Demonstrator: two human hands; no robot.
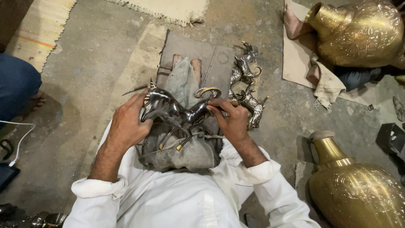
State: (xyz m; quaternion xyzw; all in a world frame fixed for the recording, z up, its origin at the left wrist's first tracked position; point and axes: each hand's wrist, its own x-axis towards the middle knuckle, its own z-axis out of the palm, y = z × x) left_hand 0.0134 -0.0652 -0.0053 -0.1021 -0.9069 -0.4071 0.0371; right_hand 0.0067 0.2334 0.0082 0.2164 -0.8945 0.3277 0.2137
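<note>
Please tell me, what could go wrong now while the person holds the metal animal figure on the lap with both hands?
1. The figure rests on loose grey cloth; it may slip from the left hand.
2. The right hand works near the curved horn; fingers could be scratched.
3. Finished figures lie close on the floor and could be knocked.

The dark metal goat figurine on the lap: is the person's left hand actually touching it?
Touching. The head view shows the left hand wrapped around the rear of the dark metal goat figurine, fingers pressed on its body with no gap.
</note>
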